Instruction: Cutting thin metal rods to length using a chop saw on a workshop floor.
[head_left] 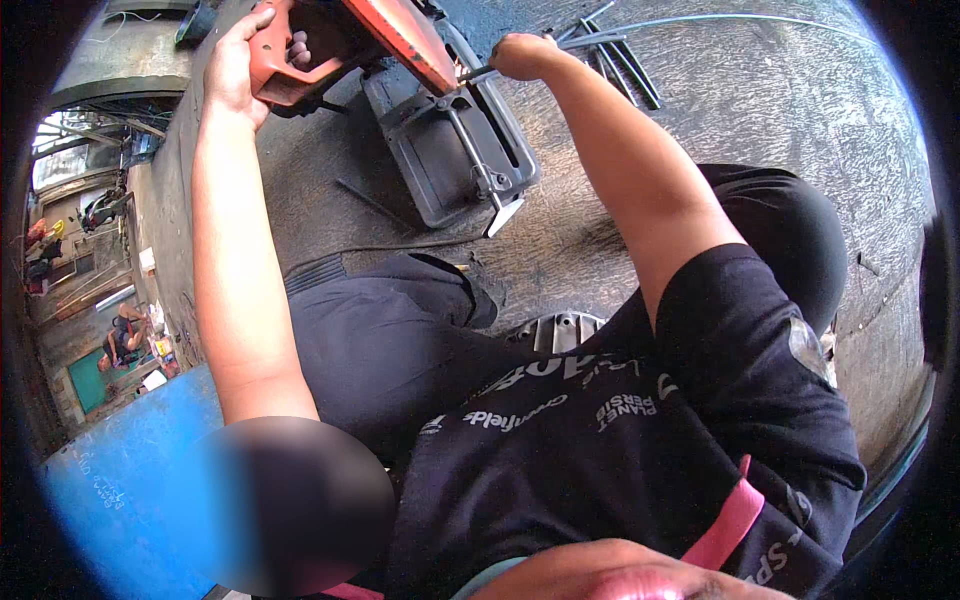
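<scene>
My left hand (235, 70) is wrapped round the orange-red handle of a cut-off saw (272, 50); some fingertips show inside the handle loop. The saw's worn orange guard (410, 45) slopes down over its dark grey base (440, 160). A clamp screw (470, 145) with a small metal lever runs along that base. At the base's far right side, my right hand (522, 57) is closed round thin metal rods (595, 42). Their short end points in under the guard, and the long ends stretch away to the right. The blade is hidden behind the guard.
A small dark metal frame (625, 75) lies on the floor beyond my right hand. A loose bar (380, 203) and a cable (400, 245) lie near the saw base. At left are a blue panel (120, 480) and another person (125, 335) sitting farther off.
</scene>
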